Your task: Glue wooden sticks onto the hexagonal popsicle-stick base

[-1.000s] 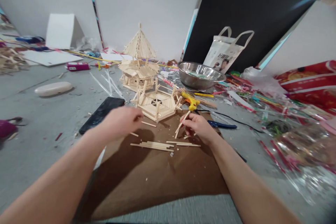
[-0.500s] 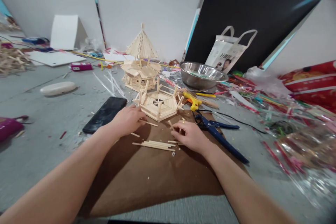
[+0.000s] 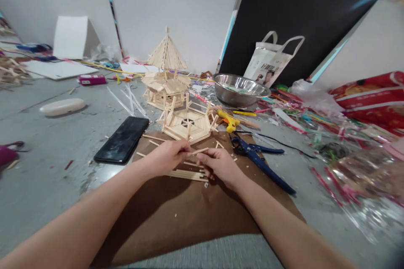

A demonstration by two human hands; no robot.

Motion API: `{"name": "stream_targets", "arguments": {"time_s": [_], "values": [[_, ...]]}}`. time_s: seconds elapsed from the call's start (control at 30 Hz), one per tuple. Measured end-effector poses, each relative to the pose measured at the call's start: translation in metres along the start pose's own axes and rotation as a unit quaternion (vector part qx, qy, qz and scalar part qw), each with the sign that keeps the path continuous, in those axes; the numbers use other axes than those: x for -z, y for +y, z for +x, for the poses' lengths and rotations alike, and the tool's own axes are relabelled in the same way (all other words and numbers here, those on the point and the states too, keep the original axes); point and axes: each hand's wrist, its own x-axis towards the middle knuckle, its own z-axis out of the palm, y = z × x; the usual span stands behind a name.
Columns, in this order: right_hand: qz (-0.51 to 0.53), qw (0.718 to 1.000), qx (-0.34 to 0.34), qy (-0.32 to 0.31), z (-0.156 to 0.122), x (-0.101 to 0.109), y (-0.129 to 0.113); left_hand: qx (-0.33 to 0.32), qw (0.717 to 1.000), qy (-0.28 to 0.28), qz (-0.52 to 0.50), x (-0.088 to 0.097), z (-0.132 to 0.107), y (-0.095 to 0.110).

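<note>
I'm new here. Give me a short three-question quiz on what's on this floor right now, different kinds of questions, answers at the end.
1. True or false: the left hand and right hand meet on one thin wooden stick.
2. What lies just right of the right hand? A) blue scissors B) a hammer C) a ruler
3. Fill in: the black phone lies left of the brown ____.

Key: 1 true; 2 A; 3 paper.
</note>
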Motion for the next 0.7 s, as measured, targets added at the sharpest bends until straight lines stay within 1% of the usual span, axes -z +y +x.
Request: {"name": "stream_targets", "arguments": {"time_s": [0.03,0.1,0.2,0.27,0.33,0.43,0.57,0.7], "values": [[0.058,0.998,-0.022,-0.01,0.001,-0.003,0.001,-0.007,1.0,0.007,-0.017,-0.004,0.0,0.003],[0.153,0.987,-0.04,-0.003,0.003,-0.006,0.003,-0.011,0.999,0.027,-0.038,-0.011,0.001,0.006],[0.26,0.962,-0.057,0.052,0.009,0.0,0.004,-0.004,0.998,0.057,-0.014,-0.014,0.003,0.003],[0.302,0.946,-0.08,0.082,0.015,0.007,0.003,-0.002,0.998,0.063,0.028,-0.013,0.003,-0.001],[0.318,0.939,-0.094,0.089,0.021,0.013,0.002,-0.006,0.996,0.051,0.068,-0.013,0.003,-0.005],[0.302,0.945,-0.097,0.082,0.029,0.017,0.002,-0.023,0.994,0.025,0.101,-0.013,0.003,-0.009],[0.272,0.954,-0.098,0.081,0.037,0.015,0.002,-0.038,0.992,0.018,0.117,-0.015,0.003,-0.009],[0.261,0.953,-0.104,0.111,0.044,0.014,0.0,-0.043,0.991,0.009,0.127,-0.014,0.004,-0.008]]}}
